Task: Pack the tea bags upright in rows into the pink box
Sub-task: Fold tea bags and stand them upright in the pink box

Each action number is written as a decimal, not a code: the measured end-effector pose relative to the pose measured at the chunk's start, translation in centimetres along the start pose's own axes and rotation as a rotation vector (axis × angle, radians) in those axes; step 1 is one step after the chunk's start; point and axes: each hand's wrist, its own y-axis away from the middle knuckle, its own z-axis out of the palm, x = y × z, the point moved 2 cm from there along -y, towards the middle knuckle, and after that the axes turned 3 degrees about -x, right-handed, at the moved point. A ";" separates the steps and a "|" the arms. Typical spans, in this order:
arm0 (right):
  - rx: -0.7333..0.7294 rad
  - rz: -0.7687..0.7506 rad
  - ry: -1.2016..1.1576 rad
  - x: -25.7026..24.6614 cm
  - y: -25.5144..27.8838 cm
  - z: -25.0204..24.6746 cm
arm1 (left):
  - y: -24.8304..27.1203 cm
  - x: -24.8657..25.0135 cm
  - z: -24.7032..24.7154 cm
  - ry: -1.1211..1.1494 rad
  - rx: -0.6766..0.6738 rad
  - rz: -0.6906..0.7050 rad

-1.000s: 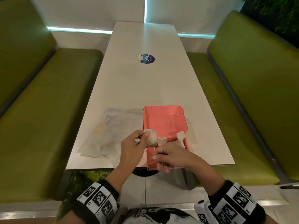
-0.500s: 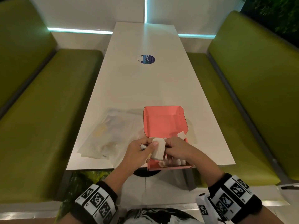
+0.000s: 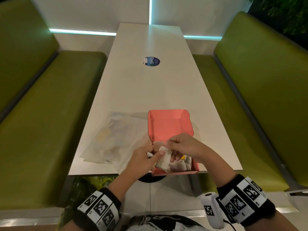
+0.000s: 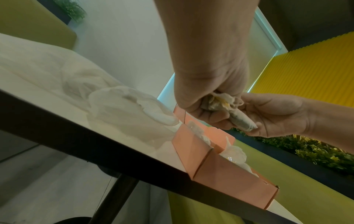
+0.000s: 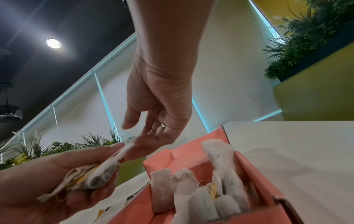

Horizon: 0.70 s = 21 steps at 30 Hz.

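Note:
The pink box (image 3: pixel 195 166) stands open at the table's near edge with its lid raised at the back. Several tea bags (image 5: pixel 201 197) stand upright inside it, also visible as tea bags (image 3: pixel 180 164) from above. My left hand (image 3: pixel 154 156) grips a small bunch of tea bags (image 3: pixel 164 160) over the box's left rim. In the left wrist view the left hand (image 4: pixel 206 91) curls round the bunch (image 4: pixel 237 119). My right hand (image 5: pixel 145 136) touches the top edge of one held bag (image 5: pixel 107 166) with loose fingers, thumb apart.
A crumpled clear plastic bag (image 3: pixel 115 140) lies left of the box. A round blue sticker (image 3: pixel 152 61) sits mid-table. Green benches (image 3: pixel 50 114) flank both long sides. The box's front wall (image 4: pixel 229 178) sits flush with the table's near edge.
My right hand has moved from the box's front up to the top of the bags in my left hand. The left hand has stayed at the box's left rim.

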 end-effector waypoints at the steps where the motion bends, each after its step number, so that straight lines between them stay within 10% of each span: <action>1: 0.007 -0.026 0.032 0.0 0.0 0.0 | 0.0 0.0 0.0 -0.009 0.003 -0.001; 10: 0.199 -0.078 0.383 0.8 -1.7 -0.2 | -0.2 -1.2 -1.3 -0.135 0.200 -0.070; 21: 0.214 -0.082 0.549 1.0 -4.1 2.5 | -0.4 -2.2 -1.0 -0.288 0.099 -0.196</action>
